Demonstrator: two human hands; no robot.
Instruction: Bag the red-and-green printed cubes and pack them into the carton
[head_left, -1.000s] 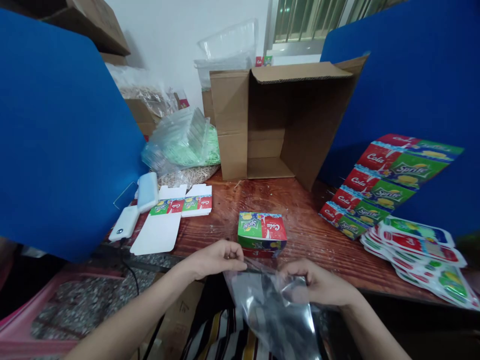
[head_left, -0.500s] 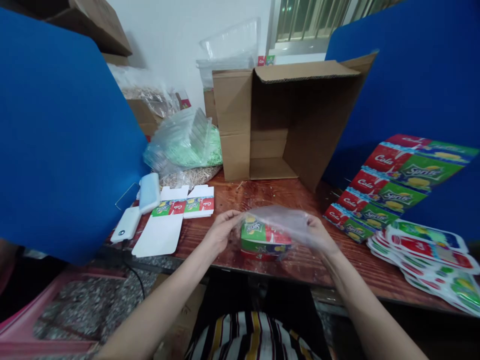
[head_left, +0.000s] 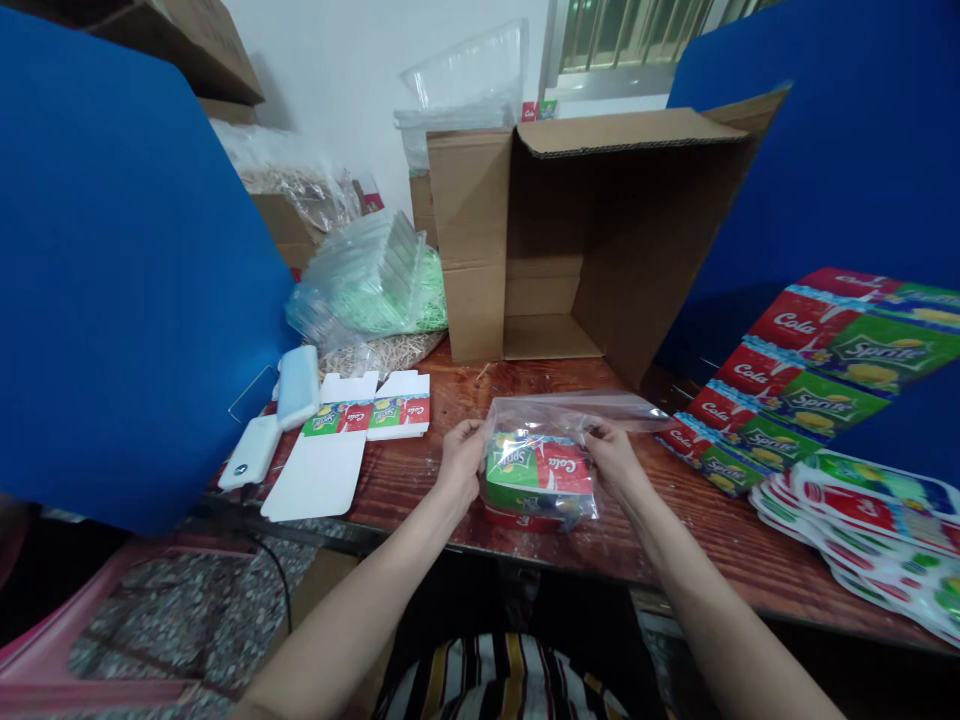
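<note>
A small green and red Sprite/Cola box [head_left: 538, 477] stands on the wooden table [head_left: 645, 520] near its front edge. A clear plastic bag [head_left: 570, 415] is drawn over the box, its open end trailing towards the back right. My left hand [head_left: 460, 457] grips the bag at the box's left side with fingers closed. On the right side, my right hand [head_left: 615, 460] pinches the bag against the box.
An open cardboard carton [head_left: 592, 230] lies on its side behind the box. Flat printed box blanks [head_left: 817, 370] are stacked at the right, more blanks [head_left: 364, 415] and two white devices [head_left: 296, 385] at the left. Blue panels [head_left: 127, 280] flank both sides. A bag of green material [head_left: 375, 280] sits back left.
Both hands lifted the plastic bag from my lap up over the table and pulled it down over the box. The box now sits inside the bag.
</note>
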